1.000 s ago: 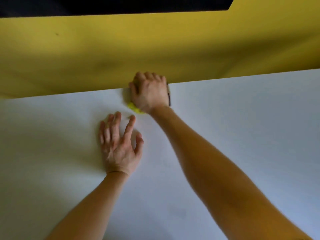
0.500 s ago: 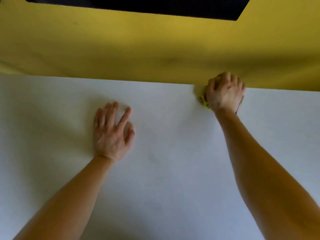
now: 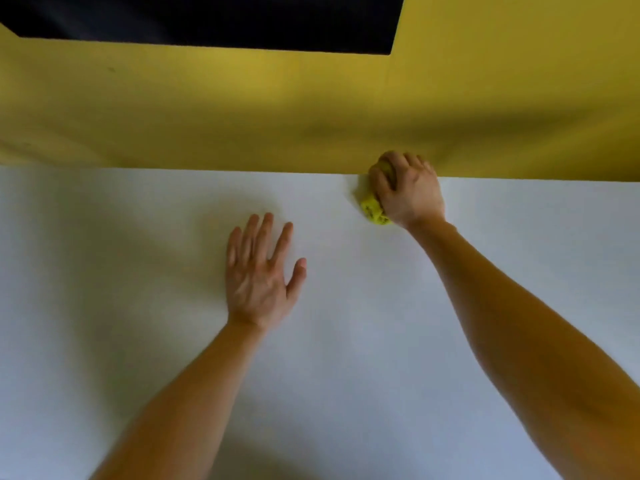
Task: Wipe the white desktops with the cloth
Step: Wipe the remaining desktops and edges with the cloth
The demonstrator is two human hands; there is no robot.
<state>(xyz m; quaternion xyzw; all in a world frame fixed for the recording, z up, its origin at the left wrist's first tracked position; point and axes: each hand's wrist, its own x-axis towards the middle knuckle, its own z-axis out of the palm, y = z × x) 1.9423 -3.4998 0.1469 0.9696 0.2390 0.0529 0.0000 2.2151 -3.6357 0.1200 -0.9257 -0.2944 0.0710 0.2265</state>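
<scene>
The right hand (image 3: 408,188) curls its fingers round a yellow cloth (image 3: 374,211) at the desk's (image 3: 346,341) far edge, right of centre, against the yellow panel (image 3: 277,109). The left hand (image 3: 259,275) lies flat mid-frame, fingers spread. A dark opening (image 3: 207,19) fills the upper left.

- Single view, from a camera worn on the person's head, facing forward and steeply down onto the white desktop (image 3: 346,358), which fills the lower two thirds of the frame.
- Close range: both forearms enter from the bottom edge, left hand (image 3: 259,282) near centre, right hand (image 3: 410,188) with the cloth (image 3: 373,211) at upper right.
- Past the desk's far edge, a yellow panel (image 3: 242,112) crosses the top.
</scene>
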